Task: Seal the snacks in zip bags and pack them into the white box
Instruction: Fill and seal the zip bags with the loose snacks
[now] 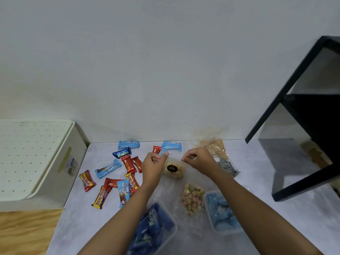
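Against a pale wall point(165, 70), the grey table point(266, 181) is holding a clear zip bag point(173, 168), its mouth running sideways between both hands: left hand point(154, 163) and right hand point(197, 161) are each pinching one end, equally near.

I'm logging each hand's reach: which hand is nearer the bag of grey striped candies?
Right. The right hand pinches the top edge of the zip bag, just left of the grey striped candies. The left hand pinches the bag's other end, farther left.
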Motion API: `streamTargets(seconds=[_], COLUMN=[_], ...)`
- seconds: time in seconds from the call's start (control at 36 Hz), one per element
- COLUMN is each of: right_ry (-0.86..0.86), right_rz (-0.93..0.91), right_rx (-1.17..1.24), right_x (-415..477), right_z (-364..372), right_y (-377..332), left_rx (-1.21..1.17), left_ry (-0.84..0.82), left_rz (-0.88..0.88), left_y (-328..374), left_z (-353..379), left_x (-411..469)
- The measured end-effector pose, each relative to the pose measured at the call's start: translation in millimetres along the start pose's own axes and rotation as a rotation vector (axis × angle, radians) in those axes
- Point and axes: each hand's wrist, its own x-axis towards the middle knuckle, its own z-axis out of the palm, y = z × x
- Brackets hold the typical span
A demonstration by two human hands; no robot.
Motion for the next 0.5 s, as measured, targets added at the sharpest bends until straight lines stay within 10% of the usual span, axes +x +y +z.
streamTargets(seconds=[0.5], right_ry=[-0.119], right_rz=[-0.012], right_rx=[-0.018], right_x=[4], right_z=[9], right_y=[-9], left_rx=[-0.279], left_ry=[-0.273], left_rz=[-0.218], left_y=[8], left_z=[1], left_x=[1])
